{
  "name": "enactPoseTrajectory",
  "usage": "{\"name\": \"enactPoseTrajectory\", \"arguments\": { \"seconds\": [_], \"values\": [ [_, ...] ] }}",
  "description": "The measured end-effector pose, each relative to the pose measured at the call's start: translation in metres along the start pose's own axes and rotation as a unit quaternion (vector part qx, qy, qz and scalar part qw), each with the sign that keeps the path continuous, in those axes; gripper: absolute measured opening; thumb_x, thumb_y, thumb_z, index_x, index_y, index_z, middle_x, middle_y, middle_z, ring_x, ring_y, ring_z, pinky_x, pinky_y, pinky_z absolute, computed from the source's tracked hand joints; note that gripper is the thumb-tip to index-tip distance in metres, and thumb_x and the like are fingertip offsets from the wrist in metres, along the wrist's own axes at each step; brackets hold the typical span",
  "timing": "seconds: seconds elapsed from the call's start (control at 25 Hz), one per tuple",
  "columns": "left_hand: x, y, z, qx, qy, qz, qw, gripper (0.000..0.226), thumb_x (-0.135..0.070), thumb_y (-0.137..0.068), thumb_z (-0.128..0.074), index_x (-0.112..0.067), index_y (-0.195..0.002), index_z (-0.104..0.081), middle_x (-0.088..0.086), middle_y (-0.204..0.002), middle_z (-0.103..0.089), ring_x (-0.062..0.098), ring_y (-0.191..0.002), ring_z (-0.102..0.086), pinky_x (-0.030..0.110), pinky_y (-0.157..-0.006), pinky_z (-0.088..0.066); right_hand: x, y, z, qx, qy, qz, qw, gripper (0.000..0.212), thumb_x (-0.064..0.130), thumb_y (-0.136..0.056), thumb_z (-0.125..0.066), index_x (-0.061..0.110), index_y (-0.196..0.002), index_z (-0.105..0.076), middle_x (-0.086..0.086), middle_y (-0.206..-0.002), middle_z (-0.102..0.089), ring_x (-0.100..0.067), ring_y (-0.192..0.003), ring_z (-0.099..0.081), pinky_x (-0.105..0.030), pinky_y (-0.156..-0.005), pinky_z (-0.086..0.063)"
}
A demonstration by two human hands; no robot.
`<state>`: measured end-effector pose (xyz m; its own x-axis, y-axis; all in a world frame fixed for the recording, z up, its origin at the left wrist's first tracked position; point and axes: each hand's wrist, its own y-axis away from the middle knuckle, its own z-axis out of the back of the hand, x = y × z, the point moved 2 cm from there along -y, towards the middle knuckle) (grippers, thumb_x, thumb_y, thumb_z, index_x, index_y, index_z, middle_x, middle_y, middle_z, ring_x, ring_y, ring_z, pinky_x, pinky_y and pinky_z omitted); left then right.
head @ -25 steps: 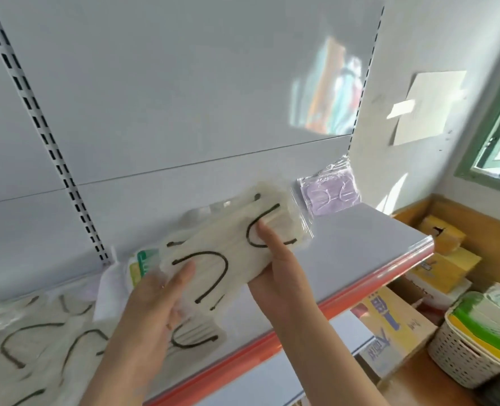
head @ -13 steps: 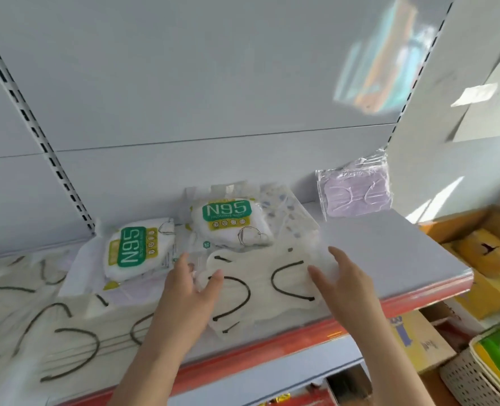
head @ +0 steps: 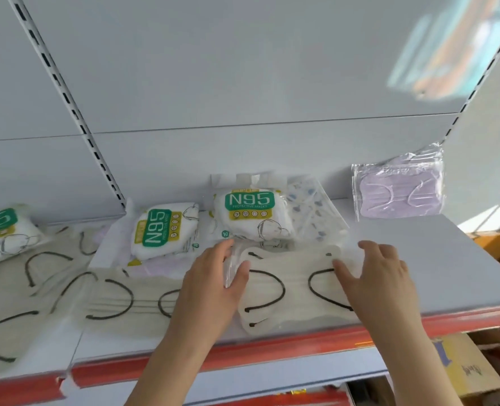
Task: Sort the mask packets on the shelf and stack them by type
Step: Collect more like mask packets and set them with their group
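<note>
Grey shelf (head: 419, 259) under mask packets (head: 290, 291)

Grey slotted back panel (head: 243, 68); sunlit wall (head: 483, 159) right; red-edged shelf (head: 272, 351).

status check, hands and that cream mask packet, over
Left hand and right hand open, flat on cream mask packet. Packet down at shelf front edge. N95 packet close behind, no block.

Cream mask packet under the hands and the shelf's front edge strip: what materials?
Cream mask packet: clear glossy film, probably plastic; glare and a see-through flap by the left hand. Masks inside look like matte pleated fabric.
Edge strip: red with a shiny clear cover, likely plastic.
</note>
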<state>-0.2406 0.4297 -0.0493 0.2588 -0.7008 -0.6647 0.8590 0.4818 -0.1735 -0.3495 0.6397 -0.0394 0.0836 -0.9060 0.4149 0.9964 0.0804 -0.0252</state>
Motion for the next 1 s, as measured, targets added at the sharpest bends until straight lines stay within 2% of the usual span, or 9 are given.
{"name": "enactPoseTrajectory", "arguments": {
  "seconds": [0.12,0.2,0.28,0.4,0.6,0.68,0.8,0.88,1.0],
  "values": [
    [0.043,0.007,0.035,-0.128,-0.067,0.016,0.989,0.040,-0.039,-0.089,-0.060,-0.019,-0.125,-0.063,-0.002,-0.119,-0.061,0.019,-0.111,-0.055,0.040,-0.096,-0.048,0.044,0.015,0.011,-0.118,-0.145,0.109,0.976,0.029,0.030,-0.092,-0.062,0.020,-0.119,-0.062,0.000,-0.120,-0.058,-0.024,-0.104,-0.055,-0.036,-0.081,-0.045],
    [0.086,0.018,0.064,-0.174,-0.179,0.157,0.956,0.060,-0.046,-0.082,-0.071,-0.013,-0.130,-0.056,0.013,-0.127,-0.053,0.036,-0.118,-0.047,0.051,-0.095,-0.043,0.096,0.031,-0.001,-0.049,-0.187,0.241,0.951,0.018,0.028,-0.093,-0.061,0.024,-0.109,-0.065,0.008,-0.103,-0.063,-0.015,-0.089,-0.061,-0.034,-0.073,-0.050],
    [0.115,0.031,0.086,-0.110,-0.242,0.314,0.911,0.078,-0.058,-0.078,-0.072,-0.014,-0.137,-0.047,0.017,-0.137,-0.042,0.039,-0.127,-0.038,0.051,-0.101,-0.037,0.150,0.050,-0.031,0.083,-0.137,0.362,0.918,0.022,0.034,-0.095,-0.058,0.027,-0.116,-0.063,0.011,-0.104,-0.063,-0.012,-0.092,-0.062,-0.033,-0.078,-0.052],
    [0.125,0.036,0.097,-0.072,-0.235,0.331,0.911,0.062,-0.057,-0.084,-0.067,-0.027,-0.135,-0.049,0.005,-0.134,-0.048,0.029,-0.128,-0.042,0.042,-0.103,-0.034,0.201,0.069,-0.073,0.176,-0.009,0.436,0.882,0.044,0.046,-0.096,-0.056,0.026,-0.134,-0.049,0.007,-0.126,-0.058,-0.017,-0.116,-0.054,-0.031,-0.094,-0.045],
    [0.130,0.051,0.136,-0.145,0.053,0.180,0.971,0.012,-0.024,-0.087,-0.074,-0.027,-0.094,-0.066,-0.014,-0.085,-0.067,0.003,-0.085,-0.064,0.010,-0.072,-0.047,0.231,0.090,-0.099,0.245,0.017,0.440,0.864,0.059,0.052,-0.087,-0.065,0.030,-0.139,-0.045,0.007,-0.127,-0.058,-0.019,-0.121,-0.052,-0.034,-0.101,-0.040],
    [0.141,0.063,0.164,-0.189,0.193,0.176,0.946,0.019,-0.028,-0.082,-0.080,-0.029,-0.097,-0.068,-0.010,-0.081,-0.070,0.001,-0.073,-0.063,0.011,-0.066,-0.049,0.249,0.097,-0.094,0.266,-0.123,0.407,0.865,0.019,0.041,-0.088,-0.069,0.035,-0.104,-0.062,0.012,-0.091,-0.063,-0.015,-0.090,-0.060,-0.029,-0.078,-0.046],
    [0.167,0.076,0.187,-0.189,0.411,0.208,0.867,0.048,-0.043,-0.075,-0.084,-0.023,-0.116,-0.069,0.003,-0.102,-0.076,0.013,-0.095,-0.071,0.030,-0.084,-0.057,0.288,0.113,-0.097,0.231,-0.241,0.402,0.853,0.029,0.032,-0.088,-0.069,0.027,-0.067,-0.049,0.009,-0.057,-0.047,-0.006,-0.056,-0.043,-0.021,-0.053,-0.032],
    [0.180,0.080,0.191,-0.192,0.409,0.249,0.857,0.042,-0.043,-0.079,-0.080,-0.012,-0.107,-0.074,0.011,-0.106,-0.076,0.027,-0.100,-0.072,0.048,-0.095,-0.055,0.318,0.127,-0.103,0.246,-0.297,0.401,0.831,0.020,0.033,-0.092,-0.065,0.024,-0.075,-0.059,0.010,-0.063,-0.054,-0.003,-0.058,-0.047,-0.016,-0.054,-0.034],
    [0.211,0.092,0.214,-0.355,0.373,0.332,0.791,0.032,-0.034,-0.086,-0.076,-0.002,-0.091,-0.072,0.013,-0.091,-0.075,0.030,-0.088,-0.071,0.053,-0.090,-0.056,0.350,0.132,-0.127,0.203,-0.278,0.381,0.858,0.026,0.041,-0.100,-0.050,0.021,-0.106,-0.066,0.008,-0.096,-0.068,-0.006,-0.090,-0.061,-0.020,-0.074,-0.045]
  ]
}}
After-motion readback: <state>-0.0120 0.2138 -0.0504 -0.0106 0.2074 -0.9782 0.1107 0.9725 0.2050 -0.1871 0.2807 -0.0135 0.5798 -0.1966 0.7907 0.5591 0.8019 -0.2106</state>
